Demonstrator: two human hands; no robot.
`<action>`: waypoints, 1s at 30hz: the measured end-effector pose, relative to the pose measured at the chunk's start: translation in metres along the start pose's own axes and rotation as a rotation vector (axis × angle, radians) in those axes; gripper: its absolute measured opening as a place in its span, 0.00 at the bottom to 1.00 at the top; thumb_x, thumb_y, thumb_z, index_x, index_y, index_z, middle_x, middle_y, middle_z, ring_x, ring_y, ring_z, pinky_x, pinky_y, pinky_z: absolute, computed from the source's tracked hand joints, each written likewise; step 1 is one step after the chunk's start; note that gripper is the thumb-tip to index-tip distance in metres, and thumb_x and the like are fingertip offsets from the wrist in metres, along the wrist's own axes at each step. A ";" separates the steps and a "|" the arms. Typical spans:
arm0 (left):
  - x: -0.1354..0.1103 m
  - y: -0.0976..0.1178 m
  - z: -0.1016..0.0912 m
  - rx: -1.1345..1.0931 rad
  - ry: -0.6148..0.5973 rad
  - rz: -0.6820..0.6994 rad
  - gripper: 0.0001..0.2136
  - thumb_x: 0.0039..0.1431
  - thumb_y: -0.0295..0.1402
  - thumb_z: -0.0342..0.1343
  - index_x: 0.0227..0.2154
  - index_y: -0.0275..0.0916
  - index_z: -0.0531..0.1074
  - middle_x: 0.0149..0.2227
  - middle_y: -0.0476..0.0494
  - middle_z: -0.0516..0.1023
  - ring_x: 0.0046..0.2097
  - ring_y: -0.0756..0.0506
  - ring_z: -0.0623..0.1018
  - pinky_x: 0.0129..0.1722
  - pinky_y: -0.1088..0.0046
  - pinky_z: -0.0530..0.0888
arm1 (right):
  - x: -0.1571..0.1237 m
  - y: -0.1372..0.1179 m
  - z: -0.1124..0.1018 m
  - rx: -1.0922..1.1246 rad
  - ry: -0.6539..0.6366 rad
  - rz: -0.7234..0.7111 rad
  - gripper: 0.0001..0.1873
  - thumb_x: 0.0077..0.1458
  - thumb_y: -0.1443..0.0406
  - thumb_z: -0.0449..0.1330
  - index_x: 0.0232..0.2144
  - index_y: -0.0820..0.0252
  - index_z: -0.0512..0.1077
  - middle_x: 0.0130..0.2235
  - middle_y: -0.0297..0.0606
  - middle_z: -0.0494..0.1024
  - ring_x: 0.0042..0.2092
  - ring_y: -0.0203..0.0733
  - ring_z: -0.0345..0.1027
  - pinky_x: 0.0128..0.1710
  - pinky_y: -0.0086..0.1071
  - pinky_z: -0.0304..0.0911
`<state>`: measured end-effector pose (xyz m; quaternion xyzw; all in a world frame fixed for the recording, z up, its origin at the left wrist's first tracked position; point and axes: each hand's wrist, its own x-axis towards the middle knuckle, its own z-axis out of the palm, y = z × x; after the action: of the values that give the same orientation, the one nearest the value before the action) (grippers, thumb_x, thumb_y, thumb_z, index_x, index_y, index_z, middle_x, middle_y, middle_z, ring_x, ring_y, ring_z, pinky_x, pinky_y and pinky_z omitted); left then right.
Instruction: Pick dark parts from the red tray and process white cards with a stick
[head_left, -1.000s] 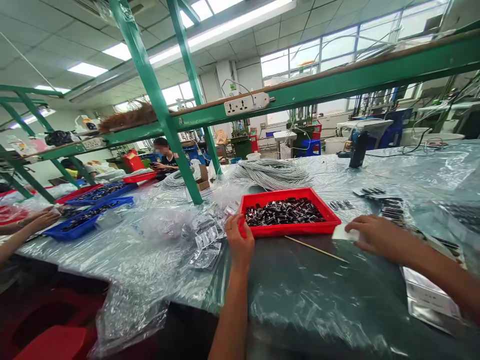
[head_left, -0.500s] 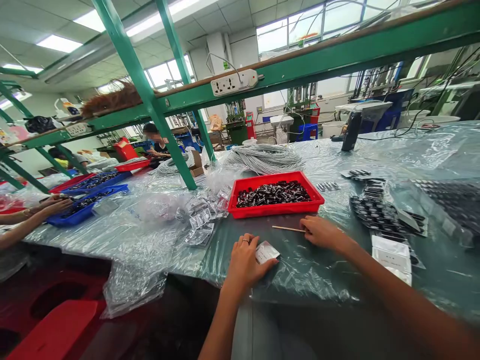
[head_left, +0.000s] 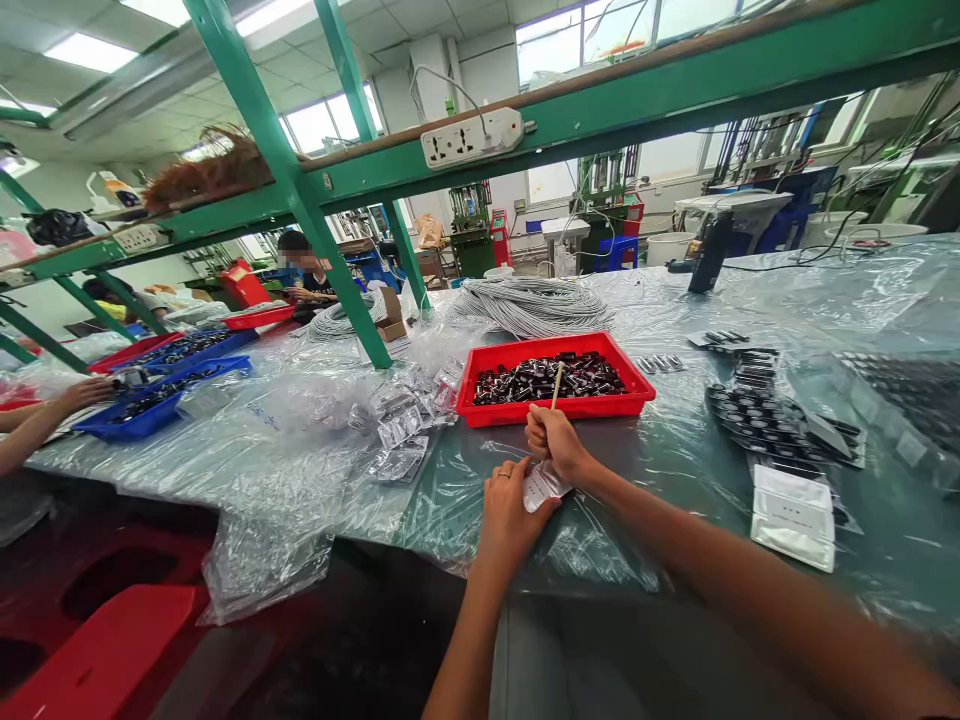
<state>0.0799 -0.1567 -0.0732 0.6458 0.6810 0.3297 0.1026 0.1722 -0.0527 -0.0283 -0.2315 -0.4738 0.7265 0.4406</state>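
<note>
On the plastic-covered table, my left hand (head_left: pixel 516 505) is closed on a small silvery packet (head_left: pixel 545 486) with faint print, thumb along its near edge and fingers at its left side. My right hand (head_left: pixel 553 440) is a fist around a thin wooden stick (head_left: pixel 558 384), which points up out of it. That fist sits at the far edge of the packet; the stick's lower end is hidden inside it. Just beyond both hands stands a red tray (head_left: pixel 555 408) full of small black and silver parts (head_left: pixel 525 383).
White packets (head_left: pixel 793 517) and black strips of parts (head_left: pixel 772 425) lie at the right. Several silvery packets (head_left: pixel 401 428) and crumpled plastic are to the left. Coiled grey cable (head_left: pixel 532 305) rests behind the tray. A green frame post (head_left: pixel 337 270) stands ahead; a co-worker's hand (head_left: pixel 86 393) is far left.
My right hand has moved left from the table to the packet, and the stick has turned from lying flat to upright. My left hand stays on the packet.
</note>
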 end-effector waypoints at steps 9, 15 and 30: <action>-0.002 0.003 -0.002 -0.083 0.017 -0.026 0.26 0.48 0.33 0.68 0.51 0.40 0.69 0.47 0.39 0.78 0.52 0.35 0.75 0.52 0.54 0.69 | -0.004 0.019 0.003 -0.034 0.047 -0.019 0.26 0.50 0.52 0.58 0.12 0.55 0.51 0.13 0.23 0.48 0.15 0.26 0.37 0.15 0.26 0.35; -0.005 0.008 0.000 -0.028 0.004 -0.026 0.27 0.50 0.35 0.68 0.53 0.38 0.68 0.49 0.38 0.78 0.52 0.35 0.75 0.52 0.54 0.68 | -0.038 0.004 -0.016 -0.060 -0.090 0.141 0.24 0.50 0.55 0.58 0.12 0.55 0.52 0.12 0.23 0.47 0.14 0.26 0.36 0.15 0.27 0.33; -0.020 -0.006 -0.018 0.152 -0.042 0.028 0.22 0.53 0.42 0.66 0.49 0.39 0.73 0.48 0.38 0.74 0.51 0.35 0.74 0.50 0.56 0.68 | -0.018 0.011 0.017 -0.037 -0.006 -0.030 0.27 0.51 0.49 0.60 0.14 0.55 0.51 0.14 0.22 0.47 0.15 0.26 0.36 0.16 0.27 0.34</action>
<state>0.0681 -0.1810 -0.0687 0.6679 0.6928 0.2645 0.0629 0.1636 -0.0780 -0.0318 -0.2303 -0.4918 0.7117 0.4457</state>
